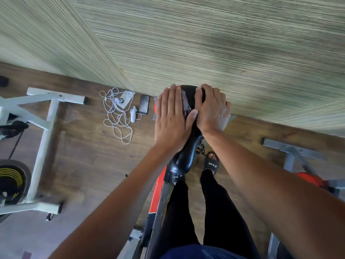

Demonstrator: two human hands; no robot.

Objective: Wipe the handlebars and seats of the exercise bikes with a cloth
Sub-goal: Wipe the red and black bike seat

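Observation:
A black bike seat (183, 157) sits on an orange and black bike frame (158, 187) right below me, with its wide rear end toward the wall. My left hand (171, 113) lies flat on the left side of that wide end, fingers straight, pressing a grey cloth (185, 102). Only a strip of the cloth shows between my hands. My right hand (212, 109) rests on the right side of the seat, its fingers laid over the top toward the rear edge. The handlebars are out of view.
A white exercise bike (43, 131) stands at the left. A tangled white cable (117, 116), a charger and a dark phone (144, 104) lie on the wooden floor by the striped wall (205, 43). A grey bike frame (293, 150) is at the right. My sandalled feet are under the seat.

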